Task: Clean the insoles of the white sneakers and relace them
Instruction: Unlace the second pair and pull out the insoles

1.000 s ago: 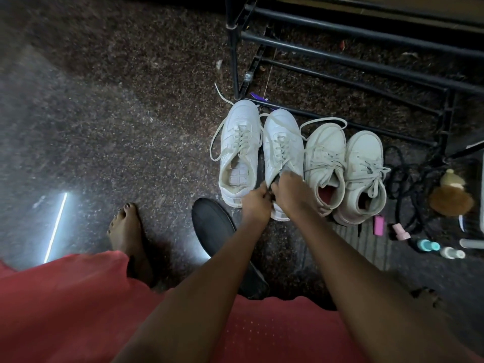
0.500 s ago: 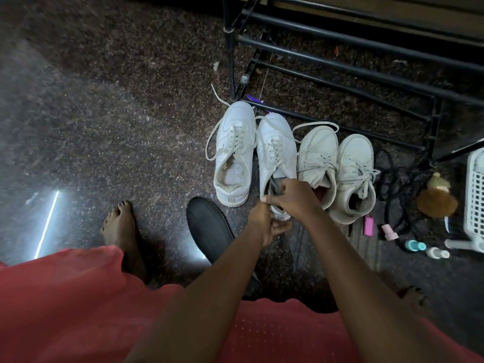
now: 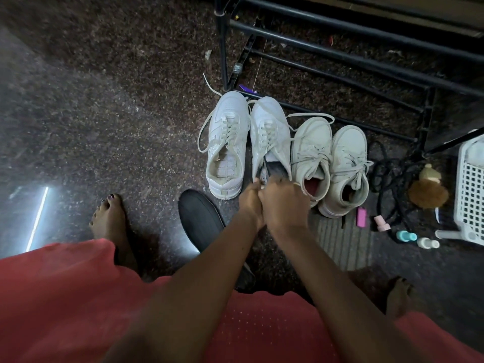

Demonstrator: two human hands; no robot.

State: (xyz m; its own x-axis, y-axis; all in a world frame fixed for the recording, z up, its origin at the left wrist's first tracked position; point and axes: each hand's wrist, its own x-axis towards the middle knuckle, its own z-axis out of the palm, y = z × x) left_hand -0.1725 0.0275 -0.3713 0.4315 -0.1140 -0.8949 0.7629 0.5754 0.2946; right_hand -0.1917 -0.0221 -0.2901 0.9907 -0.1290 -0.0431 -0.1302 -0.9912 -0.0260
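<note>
Hands at the heel of a white sneaker (image 3: 269, 119) on the floor (image 3: 104, 113), dark insole (image 3: 275, 169) half out.
The left hand (image 3: 251, 199) grips the heel; the right hand (image 3: 284, 205) pinches the insole. A sideways tug could crease it or snag the slack laces (image 3: 267, 129).

Four white lace-up sneakers (image 3: 227, 142) stand in a row at mid-frame. Two flat black insoles: the loose insole (image 3: 200, 221) lower centre, the other insole (image 3: 276, 167) inside the second sneaker (image 3: 269, 132). Two hands, left hand (image 3: 251, 203) and right hand (image 3: 284, 203). Two bare feet (image 3: 110, 218). At right, three small bottles (image 3: 406, 235), one brown fuzzy toy (image 3: 428, 191) and one white plastic lattice basket (image 3: 471, 195). One black metal rack (image 3: 340, 35), top right.
</note>
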